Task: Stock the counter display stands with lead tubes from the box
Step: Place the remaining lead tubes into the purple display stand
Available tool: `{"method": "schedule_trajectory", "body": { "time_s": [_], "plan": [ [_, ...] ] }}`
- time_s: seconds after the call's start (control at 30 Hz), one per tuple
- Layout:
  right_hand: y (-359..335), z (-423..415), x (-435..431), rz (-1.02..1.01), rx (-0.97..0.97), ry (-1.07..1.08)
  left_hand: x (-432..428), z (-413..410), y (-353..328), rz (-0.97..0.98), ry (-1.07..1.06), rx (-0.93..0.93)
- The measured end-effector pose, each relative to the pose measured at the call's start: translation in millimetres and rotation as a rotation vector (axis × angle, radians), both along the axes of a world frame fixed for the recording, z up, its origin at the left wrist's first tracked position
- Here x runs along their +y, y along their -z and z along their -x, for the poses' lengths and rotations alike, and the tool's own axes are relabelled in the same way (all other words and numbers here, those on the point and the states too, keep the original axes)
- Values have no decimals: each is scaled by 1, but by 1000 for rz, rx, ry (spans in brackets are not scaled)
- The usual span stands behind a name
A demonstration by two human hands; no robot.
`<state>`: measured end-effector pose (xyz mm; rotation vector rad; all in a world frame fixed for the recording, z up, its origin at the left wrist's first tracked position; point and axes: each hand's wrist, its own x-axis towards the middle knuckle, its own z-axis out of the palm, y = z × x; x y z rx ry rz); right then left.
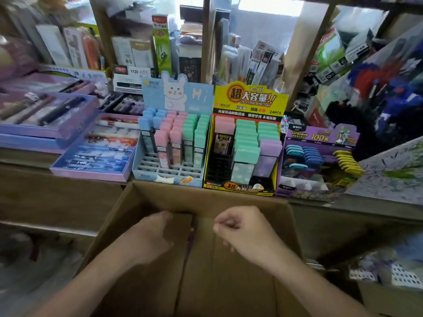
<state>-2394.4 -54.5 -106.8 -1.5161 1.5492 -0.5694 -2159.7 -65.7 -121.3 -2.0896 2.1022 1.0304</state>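
The box (206, 197) stood hard against the counter (57, 191), its far edge just below the stands. Its left flap (182, 227) and right flap (229, 282) lay nearly closed. A narrow gap between them showed something dark purple, so the stock inside could not be confirmed.

The blue stand (171, 177) had empty front slots. The yellow stand (247, 99) had an empty left column. The remaining tubes (190, 143) stood upright.

The left hand (155, 234) had its fingers curled over the left flap's far edge. The right hand (238, 227) was curled, thumb against forefinger, and whether it held anything could not be told.

The step was judged to be opening the box. The flaps should fold fully out sideways, since the stands crowded the far edge. Open room lay only to the sides.
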Motion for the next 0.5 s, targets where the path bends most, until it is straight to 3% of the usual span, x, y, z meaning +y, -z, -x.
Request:
{"method": "schedule_trajectory", "body": {
  "time_s": [0.2,0.5],
  "plan": [
    [52,-48,-30,-164,243,44,2,-3,6,-29,-37,31],
    [74,-66,-35,-183,461,62,2,-5,19,-77,-71,34]
  ]
}}
